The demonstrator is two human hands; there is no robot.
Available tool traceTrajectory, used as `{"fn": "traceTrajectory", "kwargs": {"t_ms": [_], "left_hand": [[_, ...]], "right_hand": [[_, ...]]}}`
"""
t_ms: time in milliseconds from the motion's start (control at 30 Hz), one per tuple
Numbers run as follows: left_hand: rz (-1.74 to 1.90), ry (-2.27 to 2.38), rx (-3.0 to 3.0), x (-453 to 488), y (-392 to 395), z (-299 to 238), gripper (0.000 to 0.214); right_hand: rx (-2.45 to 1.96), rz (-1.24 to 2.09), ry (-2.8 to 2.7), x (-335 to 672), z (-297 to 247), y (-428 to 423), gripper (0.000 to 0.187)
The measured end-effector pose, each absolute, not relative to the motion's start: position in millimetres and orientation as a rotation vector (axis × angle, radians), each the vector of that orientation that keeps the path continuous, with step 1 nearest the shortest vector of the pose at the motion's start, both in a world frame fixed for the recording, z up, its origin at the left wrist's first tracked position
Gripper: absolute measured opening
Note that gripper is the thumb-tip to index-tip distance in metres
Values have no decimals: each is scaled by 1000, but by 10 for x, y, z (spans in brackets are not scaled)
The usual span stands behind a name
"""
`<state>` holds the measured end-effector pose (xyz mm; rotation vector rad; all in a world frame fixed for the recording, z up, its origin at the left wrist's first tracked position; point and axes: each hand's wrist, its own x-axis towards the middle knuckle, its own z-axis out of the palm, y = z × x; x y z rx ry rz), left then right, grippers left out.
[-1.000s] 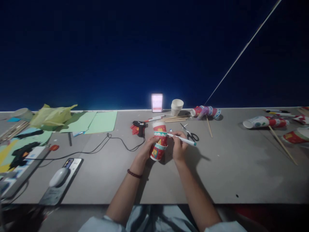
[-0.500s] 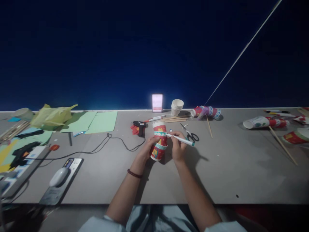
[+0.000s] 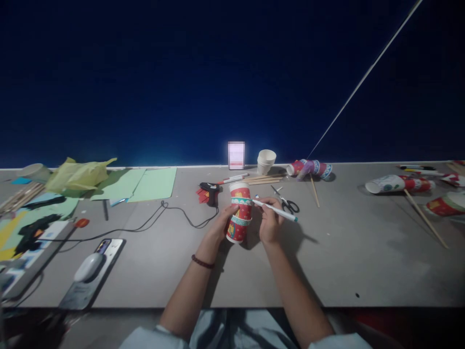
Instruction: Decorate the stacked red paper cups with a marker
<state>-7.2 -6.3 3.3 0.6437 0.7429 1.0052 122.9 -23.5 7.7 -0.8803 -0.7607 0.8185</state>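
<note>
My left hand (image 3: 220,227) is wrapped round two red patterned paper cups (image 3: 240,212) joined together, held tilted over the grey table (image 3: 345,261). In my right hand (image 3: 269,223) I pinch a white marker (image 3: 276,211) with a teal end, its tip touching the cups' right side. Black-handled scissors (image 3: 288,202) lie just behind my right hand. A black glue gun (image 3: 209,191) rests left of the cups, its cable trailing leftward.
White cups (image 3: 266,160) are stacked at the back beside wooden sticks (image 3: 263,179) and a red pen (image 3: 232,178). Decorated cups on sticks (image 3: 399,184) lie at the right. Green paper (image 3: 145,184), a phone (image 3: 105,249) and a mouse (image 3: 88,266) sit left.
The marker's far end has swung slightly right and down while its tip stays on the cups. Both hands otherwise hold their places.
</note>
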Motion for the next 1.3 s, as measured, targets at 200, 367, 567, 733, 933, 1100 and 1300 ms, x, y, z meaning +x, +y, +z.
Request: {"fn": "traceTrajectory", "kwargs": {"t_ms": [200, 367, 567, 733, 933, 1100, 1300], "left_hand": [[1026, 730, 544, -40, -76, 82, 40], [1009, 744, 483, -46, -67, 53, 37], [1060, 715, 584, -25, -68, 76, 39], [1064, 713, 575, -15, -67, 99, 39], [1067, 759, 637, -35, -70, 60, 41], [1057, 771, 648, -48, -61, 30, 43], [1071, 750, 636, -38, -63, 43, 42]], "right_hand": [[-923, 820, -754, 1239, 60, -212, 5], [-980, 768, -862, 1254, 56, -218, 7], [-980, 722, -962, 1264, 77, -241, 8], [-1006, 685, -1001, 1265, 73, -241, 9], [-1045, 668, -994, 1258, 77, -239, 8], [-1048, 660, -1011, 1262, 76, -244, 9], [-1050, 669, -1009, 1265, 77, -250, 8]]}}
